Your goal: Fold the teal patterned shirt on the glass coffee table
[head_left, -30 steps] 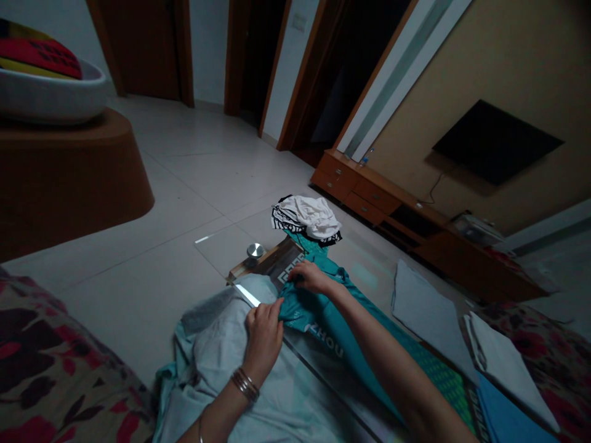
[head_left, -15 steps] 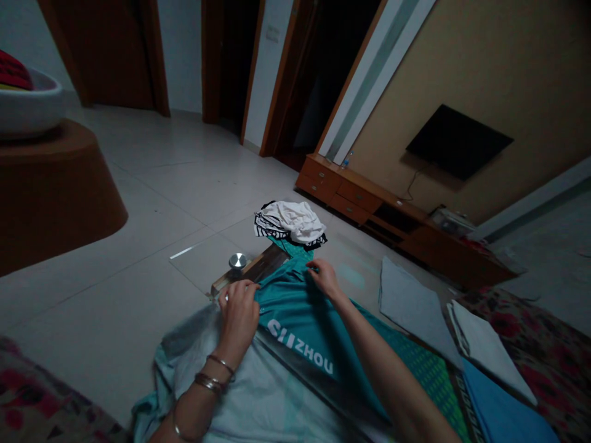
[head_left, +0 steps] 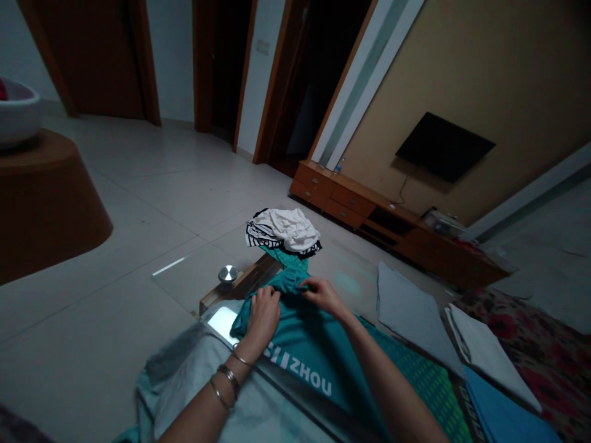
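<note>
L hand (head_left: 263,319) and R hand (head_left: 325,296) both clamped on the teal jersey (head_left: 300,344), fingers closed on a bunched fold along its upper edge; hands close together, just beside each other, not touching. Vs half a sec ago the L hand has moved in toward the R and the cloth btwn them is gathered into a thicker ridge, w/ the white ZHOU lettering (head_left: 308,376) lying face-up below it. Jersey lies across the glass tabletop (head_left: 184,289), upper part near the wooden strip (head_left: 235,288) and the round metal knob (head_left: 227,275). Pale grey-green garment (head_left: 184,384) lies under the L forearm, metal bangles (head_left: 229,378) on that wrist. Green patterned cloth (head_left: 425,375) runs under the R forearm. Further on, a heap of white and black-striped clothes (head_left: 281,231) sits past the wooden strip, bit of teal showing under it. To the R: flat grey cloth (head_left: 409,314), folded white cloth (head_left: 489,357), blue cloth (head_left: 501,412), floral-print cover (head_left: 521,335) beyond. Wooden TV cabinet (head_left: 360,206) along the far wall, wall-mounted TV (head_left: 444,146) above.
</note>
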Motion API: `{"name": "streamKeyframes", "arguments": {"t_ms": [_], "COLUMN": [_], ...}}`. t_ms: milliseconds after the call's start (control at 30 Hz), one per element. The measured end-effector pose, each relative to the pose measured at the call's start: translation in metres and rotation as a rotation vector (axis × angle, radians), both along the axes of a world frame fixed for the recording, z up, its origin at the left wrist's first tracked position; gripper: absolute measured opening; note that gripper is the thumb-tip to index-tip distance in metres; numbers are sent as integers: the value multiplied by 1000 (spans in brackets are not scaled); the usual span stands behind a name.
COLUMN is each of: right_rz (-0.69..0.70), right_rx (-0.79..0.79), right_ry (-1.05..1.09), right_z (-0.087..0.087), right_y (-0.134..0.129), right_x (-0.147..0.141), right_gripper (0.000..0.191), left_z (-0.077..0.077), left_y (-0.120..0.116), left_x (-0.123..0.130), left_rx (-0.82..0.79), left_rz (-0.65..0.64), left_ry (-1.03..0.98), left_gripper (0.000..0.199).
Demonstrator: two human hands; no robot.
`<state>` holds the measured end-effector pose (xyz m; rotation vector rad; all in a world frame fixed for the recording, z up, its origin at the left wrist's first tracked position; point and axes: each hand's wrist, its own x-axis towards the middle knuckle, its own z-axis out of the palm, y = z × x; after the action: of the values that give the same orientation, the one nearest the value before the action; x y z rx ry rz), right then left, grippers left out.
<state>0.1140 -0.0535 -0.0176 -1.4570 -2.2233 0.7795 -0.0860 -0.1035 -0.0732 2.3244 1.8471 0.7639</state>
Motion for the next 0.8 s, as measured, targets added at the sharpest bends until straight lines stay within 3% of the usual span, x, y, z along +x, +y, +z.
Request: {"name": "streamKeyframes", "arguments": {"t_ms": [67,100,133,233,267,333,467,533,600,633,700,800], "right_rz": [265,287,211,-236,-326,-376,-295,-74,201,276,209,-36], "right_rx": [-297,-356,-336,-96,-59,-57,13,-12,-167,-252,-338,-253], "right_ry": [70,87,72,-116,-184,-249,-234,-153,-4,78,200,280], "right_z": [12,16,18,13,9,1,-6,-1,8,13,21,19], "right_y": [-6,-4,1,31,42,56,43,21,-1,-9,-17,-11], "right_x": [15,21,24,25,22,14,0,4,17,26,45,60], "right_gripper": [34,37,37,28,24,19,12,13,16,20,30,35], "left_z": [0,0,0,0,1,1,3,3,2,1,0,-1], "left_y": [-1,-1,-1,0,1,1,0,0,1,1,2,2], "left_x": [1,2,3,3,3,3,2,2,2,3,3,4], "left_rx": [12,15,16,1,-9,-24,-31,-40,-49,-50,-44,-28], "left_rz": [12,15,14,13,15,19,22,21,22,23,27,26], "left_ry": [10,10,10,21,29,42,51,49,47,46,48,54], "left_gripper": [19,18,19,19,19,19,19,18,19,19,22,23]}}
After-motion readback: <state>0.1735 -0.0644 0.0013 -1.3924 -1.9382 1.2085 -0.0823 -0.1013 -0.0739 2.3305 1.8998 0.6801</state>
